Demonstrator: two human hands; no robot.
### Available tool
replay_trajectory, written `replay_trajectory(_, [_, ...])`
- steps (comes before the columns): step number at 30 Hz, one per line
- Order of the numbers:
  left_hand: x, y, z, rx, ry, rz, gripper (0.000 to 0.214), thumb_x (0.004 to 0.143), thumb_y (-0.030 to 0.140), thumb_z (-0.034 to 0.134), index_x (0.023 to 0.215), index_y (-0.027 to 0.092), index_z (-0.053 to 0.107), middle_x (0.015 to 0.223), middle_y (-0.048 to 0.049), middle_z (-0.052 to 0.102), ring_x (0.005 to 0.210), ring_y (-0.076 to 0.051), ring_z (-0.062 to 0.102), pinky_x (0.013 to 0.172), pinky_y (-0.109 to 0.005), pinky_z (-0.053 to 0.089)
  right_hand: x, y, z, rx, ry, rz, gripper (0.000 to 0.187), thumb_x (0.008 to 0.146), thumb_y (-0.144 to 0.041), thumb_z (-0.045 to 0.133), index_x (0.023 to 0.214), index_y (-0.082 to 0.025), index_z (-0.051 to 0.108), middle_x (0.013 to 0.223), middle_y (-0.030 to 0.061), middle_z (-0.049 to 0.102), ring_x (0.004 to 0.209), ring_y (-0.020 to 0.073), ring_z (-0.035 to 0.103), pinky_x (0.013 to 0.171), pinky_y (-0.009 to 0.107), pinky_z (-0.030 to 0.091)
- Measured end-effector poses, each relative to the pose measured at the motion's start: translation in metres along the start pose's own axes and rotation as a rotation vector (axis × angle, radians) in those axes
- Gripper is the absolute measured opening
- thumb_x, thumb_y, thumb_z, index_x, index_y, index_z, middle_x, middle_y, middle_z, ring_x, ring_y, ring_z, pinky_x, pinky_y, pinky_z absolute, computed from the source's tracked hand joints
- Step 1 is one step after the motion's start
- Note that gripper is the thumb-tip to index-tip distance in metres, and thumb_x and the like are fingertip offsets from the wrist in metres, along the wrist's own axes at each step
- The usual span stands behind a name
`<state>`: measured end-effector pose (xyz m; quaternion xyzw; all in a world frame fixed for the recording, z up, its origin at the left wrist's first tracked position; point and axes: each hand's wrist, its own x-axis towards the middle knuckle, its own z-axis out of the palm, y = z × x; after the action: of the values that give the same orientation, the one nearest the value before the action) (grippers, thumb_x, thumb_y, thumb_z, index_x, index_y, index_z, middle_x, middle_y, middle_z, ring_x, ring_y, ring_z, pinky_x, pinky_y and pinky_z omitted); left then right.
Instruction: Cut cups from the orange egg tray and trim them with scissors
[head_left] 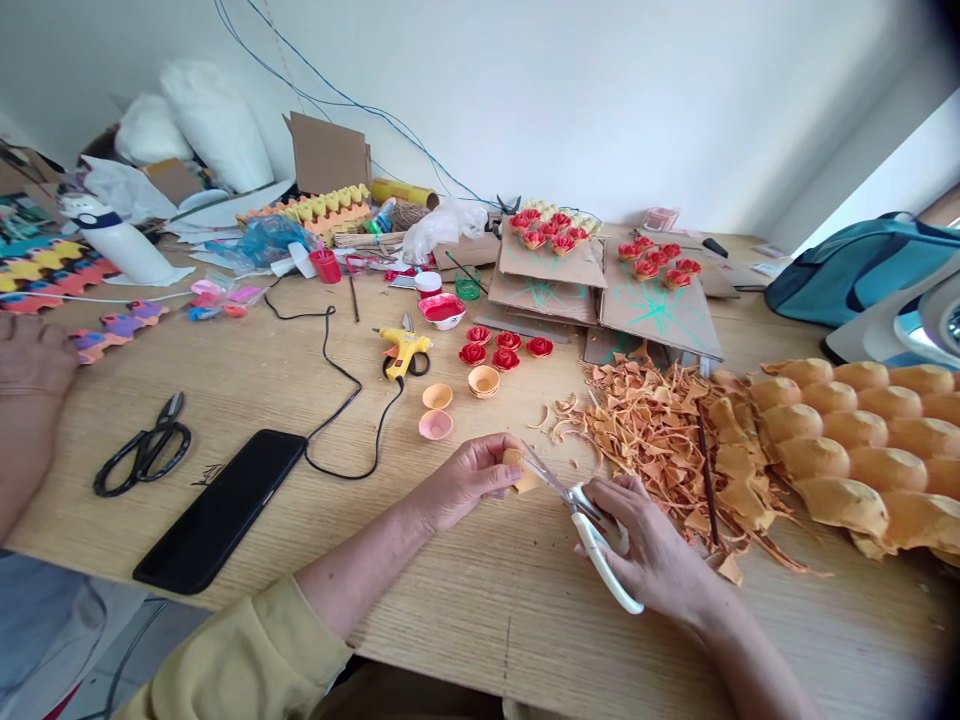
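Note:
My left hand (469, 478) pinches a small orange egg-carton piece (523, 474) just above the wooden table (262, 370). My right hand (649, 550) grips white-handled scissors (592, 525), whose blades reach into that piece. A heap of orange carton scraps (652, 430) lies right behind my right hand. Two cut cups, one orange (437, 396) and one pink (436, 425), sit just beyond my left hand.
An orange egg tray (862, 440) fills the right side. Red paper roses (506, 350), a yellow glue gun (403, 348) with its black cord, a black phone (221, 508) and black scissors (146, 450) lie on the table. Another person's hand (30, 360) rests at far left.

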<state>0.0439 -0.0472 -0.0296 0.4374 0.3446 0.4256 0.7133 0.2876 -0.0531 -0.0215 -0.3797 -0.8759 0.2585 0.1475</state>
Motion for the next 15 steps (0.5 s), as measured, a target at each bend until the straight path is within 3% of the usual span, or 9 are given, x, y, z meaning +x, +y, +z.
replay_trajectory(6, [-0.0012,0.0025,0.0047,0.051,-0.09,0.049,0.025,0.075,0.034,0.076,0.076,0.014,0.062,0.066,0.0035,0.049,0.064,-0.009,0.039,0.062,-0.022,0.032,0.0006,-0.0032,-0.0002,-0.065,0.034,-0.07,0.014,0.091,-0.032,0.057,0.084,-0.022,0.05,0.078,0.0007,0.056,0.073,0.0178,0.051,0.081,0.037,0.035])
replay_trajectory(15, [-0.0032,0.0056,0.01,0.118,-0.066,0.004,0.028,0.072,0.033,0.079,0.071,0.014,0.058,0.063,0.0045,0.046,0.061,-0.008,0.039,0.06,-0.022,0.032,-0.0001,-0.0096,-0.0001,-0.085,0.045,-0.075,0.018,0.088,-0.036,0.061,0.087,-0.021,0.049,0.083,0.002,0.058,0.077,0.0199,0.051,0.083,0.037,0.034])
